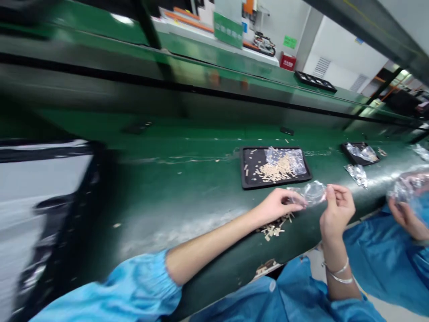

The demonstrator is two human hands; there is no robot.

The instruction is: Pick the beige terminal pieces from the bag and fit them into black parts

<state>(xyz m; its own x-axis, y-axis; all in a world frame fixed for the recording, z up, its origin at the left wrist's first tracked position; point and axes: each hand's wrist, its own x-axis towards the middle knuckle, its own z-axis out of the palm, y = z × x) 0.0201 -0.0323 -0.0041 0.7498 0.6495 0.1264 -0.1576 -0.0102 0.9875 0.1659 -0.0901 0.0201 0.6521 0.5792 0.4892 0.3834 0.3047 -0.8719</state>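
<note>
A clear plastic bag [314,193] is stretched between my two hands above the green work surface. My left hand [281,203] has its fingers closed on the bag's left end. At the other end, my right hand [337,208] pinches the bag between thumb and fingers. Under my left hand and wrist lies a loose pile of small beige strips [272,230], partly hidden by the forearm. Just beyond my hands sits a black tray [250,182]. It holds a heap of similar beige pieces [277,169] and crumpled clear plastic [296,161].
To the right, a co-worker's hand [410,219] holds clear plastic. Near it are a smaller black tray [353,157] and a crumpled bag [357,174]. A large black-edged tray [94,179] stands left, blurred. A raised shelf [214,96] runs along the back.
</note>
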